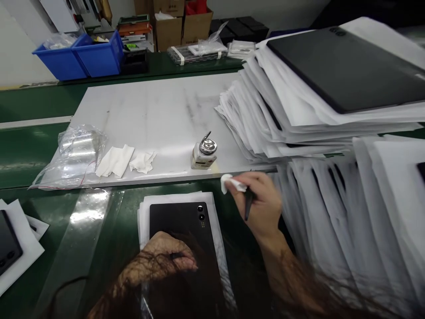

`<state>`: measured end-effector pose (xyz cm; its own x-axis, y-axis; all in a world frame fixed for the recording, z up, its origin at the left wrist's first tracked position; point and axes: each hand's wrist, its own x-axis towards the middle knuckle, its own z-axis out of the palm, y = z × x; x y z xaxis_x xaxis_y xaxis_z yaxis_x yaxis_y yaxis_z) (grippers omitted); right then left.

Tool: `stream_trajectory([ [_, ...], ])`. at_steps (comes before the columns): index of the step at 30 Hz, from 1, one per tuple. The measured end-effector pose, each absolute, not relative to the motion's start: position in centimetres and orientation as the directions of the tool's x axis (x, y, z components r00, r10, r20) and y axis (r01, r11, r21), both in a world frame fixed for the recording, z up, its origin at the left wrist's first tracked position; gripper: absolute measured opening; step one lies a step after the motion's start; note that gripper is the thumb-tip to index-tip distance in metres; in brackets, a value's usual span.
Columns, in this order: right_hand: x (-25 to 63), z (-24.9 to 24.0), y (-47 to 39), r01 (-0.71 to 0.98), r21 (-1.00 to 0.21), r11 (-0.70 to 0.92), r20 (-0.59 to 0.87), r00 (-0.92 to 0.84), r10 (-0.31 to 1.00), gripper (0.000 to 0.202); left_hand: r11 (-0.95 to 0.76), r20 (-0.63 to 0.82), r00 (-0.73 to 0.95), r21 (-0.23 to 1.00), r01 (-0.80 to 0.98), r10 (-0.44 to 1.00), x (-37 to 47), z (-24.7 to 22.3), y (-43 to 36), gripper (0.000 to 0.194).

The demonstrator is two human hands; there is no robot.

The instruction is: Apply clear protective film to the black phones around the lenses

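Observation:
A black tablet [181, 221] lies back up on white sheets [215, 221], its two camera lenses at the top right corner. My left hand [172, 254] rests over the tablet's left part with its fingers curled in; what they hold, if anything, is hidden. To the right of the tablet, my right hand [260, 199] is raised and closed. It pinches a folded white wipe [229, 182] and also a slim dark tool [248, 204] whose kind I cannot make out. Beyond the hands stands a small dispenser bottle [203, 155] with its metal lid tipped up.
Crumpled white wipes [143, 162] and a clear plastic bag [81, 150] lie on the pale board [149, 106]. Stacked tablets in white sheets [282, 119] rise at the right. Another tablet [8, 243] is at the left edge. Blue bins [99, 57] stand behind.

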<state>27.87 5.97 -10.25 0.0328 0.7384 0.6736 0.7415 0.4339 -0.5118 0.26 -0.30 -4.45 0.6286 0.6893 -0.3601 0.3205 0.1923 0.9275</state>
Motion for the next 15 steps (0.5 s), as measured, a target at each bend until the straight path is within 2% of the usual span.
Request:
stream_trajectory([
  [2,26.8,-8.5,8.6,0.746,-0.517,0.42,0.753,0.163,0.638,0.021,0.194,-0.361,0.601,0.925,0.325,0.713,0.2,-4.1,-0.4,0.015],
  [4,25.8,-7.0,11.4,0.751,-0.514,0.415,0.773,0.195,0.604,0.027,0.193,-0.354,0.58,0.927,0.321,0.734,0.2,-3.9,-0.4,0.013],
  [11,24.6,-6.3,16.9,0.763,-0.541,0.352,0.557,0.012,0.83,0.025,0.168,-0.271,0.542,0.958,0.233,0.796,0.1,-4.4,-0.3,0.012],
  [13,24.6,-6.4,16.2,0.771,-0.528,0.356,0.554,-0.005,0.832,0.024,0.175,-0.249,0.53,0.967,0.187,0.81,0.0,-4.9,-0.3,0.015],
  [15,24.8,-6.3,14.1,0.77,-0.502,0.393,0.617,0.0,0.787,0.04,0.185,-0.234,0.521,0.972,0.144,0.821,-0.1,-5.2,-0.2,0.018],
])
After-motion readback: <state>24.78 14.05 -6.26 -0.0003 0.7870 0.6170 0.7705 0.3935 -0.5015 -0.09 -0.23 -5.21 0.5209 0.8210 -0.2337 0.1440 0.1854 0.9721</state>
